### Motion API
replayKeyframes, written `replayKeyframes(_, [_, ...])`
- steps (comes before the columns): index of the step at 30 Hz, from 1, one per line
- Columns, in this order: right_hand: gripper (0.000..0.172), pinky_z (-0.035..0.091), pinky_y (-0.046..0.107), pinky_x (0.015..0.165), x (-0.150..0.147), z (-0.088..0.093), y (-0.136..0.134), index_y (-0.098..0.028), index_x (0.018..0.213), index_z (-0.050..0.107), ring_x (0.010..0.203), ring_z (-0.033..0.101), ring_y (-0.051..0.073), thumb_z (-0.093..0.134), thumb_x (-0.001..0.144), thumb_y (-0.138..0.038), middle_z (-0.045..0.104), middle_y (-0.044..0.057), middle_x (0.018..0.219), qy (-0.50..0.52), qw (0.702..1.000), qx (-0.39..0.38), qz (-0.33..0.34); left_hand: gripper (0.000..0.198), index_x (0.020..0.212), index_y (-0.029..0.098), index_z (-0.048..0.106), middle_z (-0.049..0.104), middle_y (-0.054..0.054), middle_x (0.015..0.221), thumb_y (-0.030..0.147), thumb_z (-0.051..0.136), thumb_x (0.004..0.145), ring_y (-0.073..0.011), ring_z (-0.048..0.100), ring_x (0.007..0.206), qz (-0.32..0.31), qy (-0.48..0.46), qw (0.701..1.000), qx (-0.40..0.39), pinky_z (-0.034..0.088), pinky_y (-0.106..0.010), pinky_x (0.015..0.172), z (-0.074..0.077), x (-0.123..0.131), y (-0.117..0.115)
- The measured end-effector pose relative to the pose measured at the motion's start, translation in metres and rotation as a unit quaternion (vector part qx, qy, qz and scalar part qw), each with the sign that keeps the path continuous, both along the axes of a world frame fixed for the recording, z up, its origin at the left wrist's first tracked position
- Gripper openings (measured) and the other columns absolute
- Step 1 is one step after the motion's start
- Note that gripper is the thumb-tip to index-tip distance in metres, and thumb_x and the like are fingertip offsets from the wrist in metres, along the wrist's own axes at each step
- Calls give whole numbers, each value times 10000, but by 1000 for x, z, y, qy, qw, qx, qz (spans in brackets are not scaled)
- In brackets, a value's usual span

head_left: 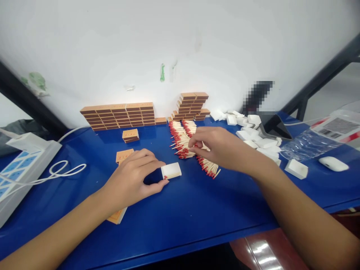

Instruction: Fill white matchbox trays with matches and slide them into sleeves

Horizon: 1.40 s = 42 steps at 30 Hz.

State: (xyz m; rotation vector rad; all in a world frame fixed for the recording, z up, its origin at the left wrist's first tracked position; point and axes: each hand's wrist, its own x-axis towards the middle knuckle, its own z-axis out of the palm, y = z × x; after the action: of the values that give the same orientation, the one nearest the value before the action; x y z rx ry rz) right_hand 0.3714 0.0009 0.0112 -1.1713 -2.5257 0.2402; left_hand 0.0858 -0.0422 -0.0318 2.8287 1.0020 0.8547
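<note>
My left hand (134, 179) rests on the blue table (182, 210) with thumb and fingers closed on a small white matchbox tray (171, 171) that has some matches in it. My right hand (222, 148) reaches into a pile of red-tipped matches (185, 140) and pinches a few between thumb and fingers. Orange matchbox sleeves (124, 155) lie flat just beyond my left hand, and another sleeve (117, 216) shows from under my left wrist.
Stacks of orange matchboxes (119, 115) and a second stack (192, 105) stand against the white wall. White empty trays (253, 133) are heaped at the right. A power strip (19, 165) with white cable lies left; a white mouse (333, 163) and plastic bag (306, 144) lie right.
</note>
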Motion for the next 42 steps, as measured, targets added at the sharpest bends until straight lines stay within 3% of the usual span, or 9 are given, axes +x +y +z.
replayKeyframes(7, [64, 399, 311, 719, 6, -11, 16, -187, 931, 751, 841, 619, 191, 701, 948, -224, 712, 72, 961, -71, 996, -44, 8, 243, 1134, 198, 751, 778, -49, 961, 357, 750, 951, -242, 704, 988, 23, 7, 1000, -3, 536, -386, 828, 2, -9, 5])
replayKeyframes(11, [78, 380, 309, 700, 5, -16, 16, -189, 867, 693, 786, 585, 180, 710, 939, -212, 691, 47, 866, -77, 996, -42, 3, 244, 1126, 203, 759, 783, -50, 957, 366, 751, 944, -247, 710, 980, 26, 9, 1000, -1, 537, -386, 821, 2, -9, 5])
replayKeyframes(21, [110, 367, 297, 685, 5, -15, 17, -191, 853, 626, 771, 550, 169, 693, 940, -178, 671, 32, 853, -79, 995, -54, 7, 242, 1134, 195, 758, 784, -57, 962, 352, 744, 949, -246, 699, 980, 15, 13, 1000, -10, 547, -379, 811, 2, -8, 5])
replayKeyframes(31, [91, 392, 299, 701, -1, -15, 12, -196, 911, 663, 781, 561, 166, 681, 974, -259, 671, 37, 895, 7, 997, -39, 59, 240, 1141, 212, 761, 786, -52, 966, 353, 743, 948, -243, 700, 977, 18, 15, 1000, -7, 550, -376, 814, 2, -6, 4])
replayKeyframes(42, [89, 436, 283, 712, -33, -13, -19, -207, 957, 705, 823, 586, 153, 705, 993, -289, 644, 19, 921, 92, 987, -82, 103, 239, 1114, 170, 753, 770, -53, 966, 310, 785, 923, -237, 674, 961, 10, -3, 1000, 0, 547, -390, 831, 2, 0, 1])
